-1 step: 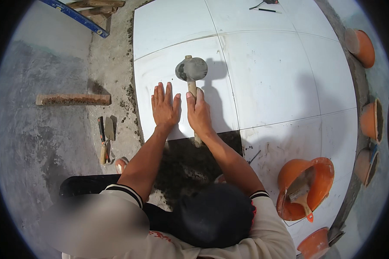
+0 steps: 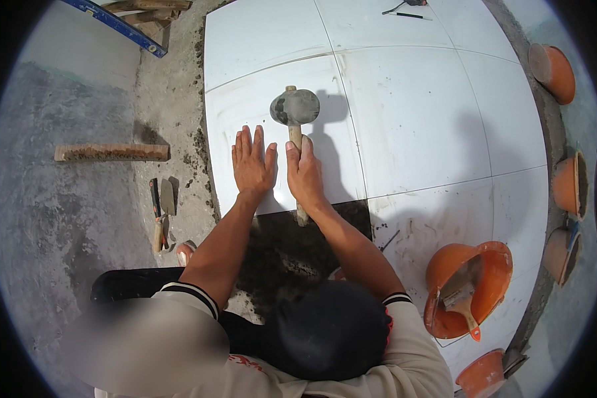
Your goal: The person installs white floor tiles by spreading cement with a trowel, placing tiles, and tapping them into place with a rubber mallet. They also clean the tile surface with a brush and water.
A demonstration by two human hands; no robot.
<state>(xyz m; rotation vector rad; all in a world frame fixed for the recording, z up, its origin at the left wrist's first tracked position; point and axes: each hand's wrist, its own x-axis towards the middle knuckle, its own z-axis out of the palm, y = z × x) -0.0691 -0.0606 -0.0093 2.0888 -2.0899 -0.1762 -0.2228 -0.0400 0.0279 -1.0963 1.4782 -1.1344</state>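
My left hand [image 2: 253, 164] lies flat on a white floor tile [image 2: 245, 99], palm down, its fingers stretched forward. Just to its right, my right hand [image 2: 305, 174] is closed round the wooden handle of a rubber mallet [image 2: 295, 107]. The mallet's dark grey head points away from me above the same tile and casts a shadow to its right; whether it touches the tile I cannot tell. Below the tile's near edge, between my forearms, shows a patch of dark mortar bed [image 2: 278, 249].
At the right an orange bucket [image 2: 438, 265] holds a brush [image 2: 467, 312]. Several orange pots, one of them a tilted pot [image 2: 554, 73], line the right wall. Left of the tiles lie trowels [image 2: 158, 212], a wooden board [image 2: 113, 153] and a blue spirit level [image 2: 119, 25]. A pencil [image 2: 411, 16] rests far off.
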